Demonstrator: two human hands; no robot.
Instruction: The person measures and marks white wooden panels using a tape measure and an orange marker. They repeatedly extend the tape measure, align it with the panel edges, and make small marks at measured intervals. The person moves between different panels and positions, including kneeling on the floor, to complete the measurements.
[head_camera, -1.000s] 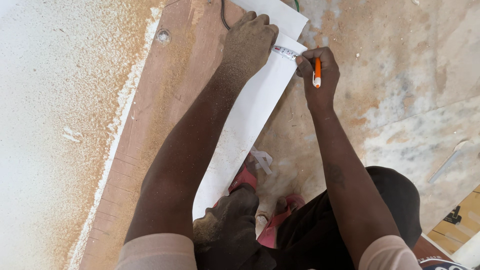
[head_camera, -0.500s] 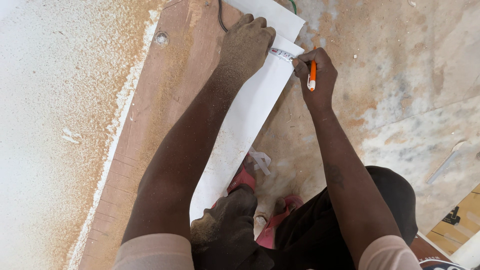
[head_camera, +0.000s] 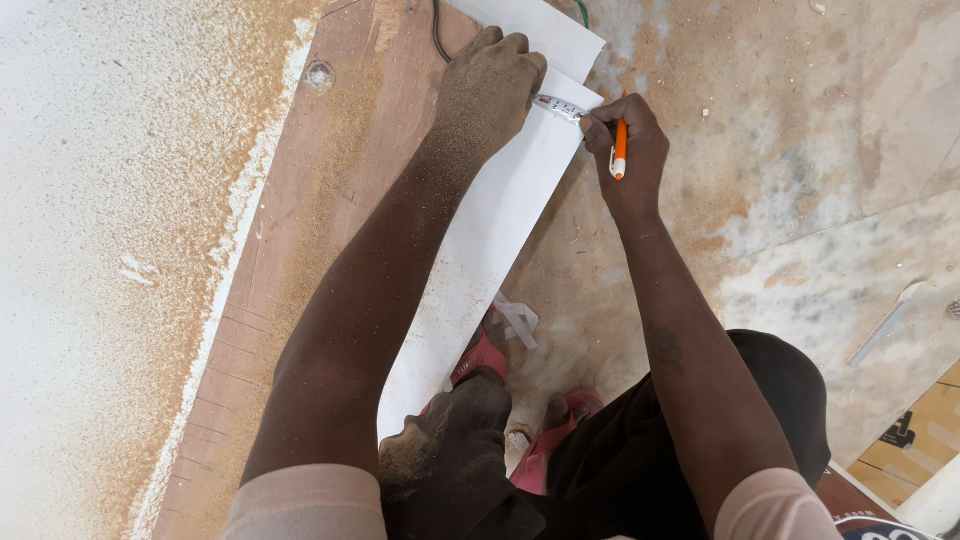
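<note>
bright, even daylight; sharp focus

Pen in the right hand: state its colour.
Orange with a white tip, the pen shows best in the head view.

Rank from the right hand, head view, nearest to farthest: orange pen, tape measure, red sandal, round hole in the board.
1. orange pen, held in the right hand.
2. tape measure, at its fingertips.
3. round hole, far left on the board.
4. red sandal, below.

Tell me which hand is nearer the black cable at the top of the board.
Left. The left hand lies right beside the black cable; the right hand, gripping an orange pen, sits farther off.
</note>
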